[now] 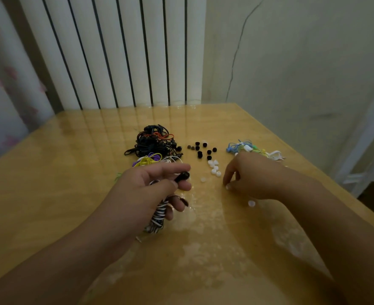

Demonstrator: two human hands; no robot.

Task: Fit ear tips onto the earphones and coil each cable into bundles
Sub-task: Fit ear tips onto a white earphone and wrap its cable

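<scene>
My left hand [150, 190] grips a coiled black-and-white striped earphone cable [158, 213] and pinches its black earbud [182, 176] between thumb and fingers. My right hand [250, 176] rests on the table with its fingertips down on a small white ear tip [227, 187]. Several white ear tips [214, 167] and several black ear tips [202, 149] lie between and beyond the hands. One loose white tip [203, 179] lies between the hands, another [251, 203] under my right wrist.
A heap of black and coloured bundled earphones [154, 143] with yellow and purple coils [147, 160] sits behind my left hand. A pile of blue, green and white earphones [251, 148] lies behind my right hand. The wooden table [71, 172] meets a radiator [120, 51] and wall.
</scene>
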